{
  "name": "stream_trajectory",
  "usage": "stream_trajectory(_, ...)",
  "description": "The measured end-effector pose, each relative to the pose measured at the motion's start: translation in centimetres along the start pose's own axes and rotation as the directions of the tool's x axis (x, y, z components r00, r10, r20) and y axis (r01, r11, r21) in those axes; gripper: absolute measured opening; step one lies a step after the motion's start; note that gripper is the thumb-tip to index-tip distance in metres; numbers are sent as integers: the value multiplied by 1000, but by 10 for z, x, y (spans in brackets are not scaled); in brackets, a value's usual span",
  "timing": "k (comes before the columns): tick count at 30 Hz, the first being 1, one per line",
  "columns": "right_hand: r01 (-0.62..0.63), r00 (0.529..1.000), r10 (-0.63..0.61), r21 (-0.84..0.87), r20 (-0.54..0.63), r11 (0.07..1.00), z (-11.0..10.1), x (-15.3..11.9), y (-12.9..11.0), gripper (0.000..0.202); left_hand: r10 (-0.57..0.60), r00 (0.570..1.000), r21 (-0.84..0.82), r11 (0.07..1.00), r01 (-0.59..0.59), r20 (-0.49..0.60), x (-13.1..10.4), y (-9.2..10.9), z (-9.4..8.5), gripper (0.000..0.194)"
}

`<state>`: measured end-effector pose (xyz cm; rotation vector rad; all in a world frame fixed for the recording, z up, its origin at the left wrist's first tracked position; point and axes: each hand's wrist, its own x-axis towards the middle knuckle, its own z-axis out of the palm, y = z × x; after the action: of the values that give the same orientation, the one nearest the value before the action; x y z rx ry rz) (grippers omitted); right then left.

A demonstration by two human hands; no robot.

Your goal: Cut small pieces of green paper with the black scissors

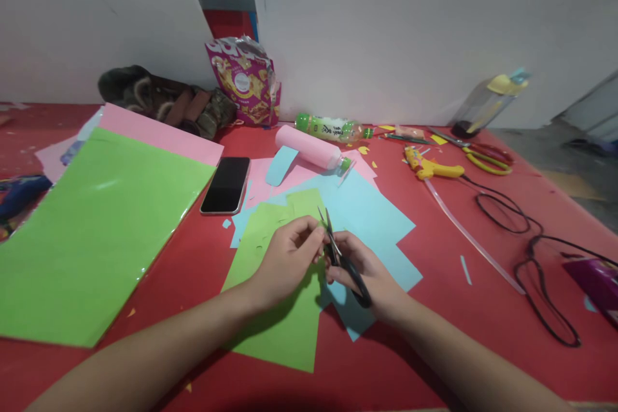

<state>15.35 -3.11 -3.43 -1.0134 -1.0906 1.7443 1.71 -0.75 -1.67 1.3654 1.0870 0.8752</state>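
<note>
Red counter [347, 376] carries everything. Green sheet pack [96, 238] covers the left side, glossy edges, looks sleeved in clear plastic, so probably slippery; I'd take it by two edges. Blue sheets [367, 206] lie overlapping at centre right, and the loose green sheet [284, 335] lies partly over them, under my hands. Paper should be light and soft, creases easily, slides on its neighbours; best held flat near an edge.

Left hand [280, 264]: fingers closed in a pinch, tips right beside the blades. Can't tell if anything sits between them. Right hand [381, 283]: fingers gripping the scissors, at the handles.

Pink-wrapped bottle [309, 148] lies on its side at the far centre, green cap to the right. Looks light and round, likely to roll; palm around the middle, no squeezing, the wrap could dent. Yellow glue gun [439, 170] is far right, cable trailing nearer; body is the place to hold, not the nozzle.

Scissors [362, 283] are mid-air above the sheets, blades pointing far and slightly parted. Stiff, light, black handles likely smooth; hold by the loops, keep skin off the metal.

Light blue strip [281, 165] rests against the bottle, slightly curled. Thin, floppy, pinch one end. Blue scrap [226, 223] is left of the sheets; fingertips only.
</note>
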Motion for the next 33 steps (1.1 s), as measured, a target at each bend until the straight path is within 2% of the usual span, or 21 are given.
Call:
stream_trajectory(7, -5, 1000, 5, 3, -4, 1000, -1, 0, 2, 38, -10, 1000, 4, 1000, 10, 13, 1, -1, -2, 22)
stream_trajectory(18, -16, 999, 15, -43, -30, 999, -2, 1, -2, 36, 72, 996, 82, 994, -77, 55, 4, 4, -9, 25)
stream_trajectory(33, 6, 1000, -5, -127, 7, 992, -2, -1, -2, 26, 48, 970, 272, 955, -114, 238, 13, 20, -31, 19)
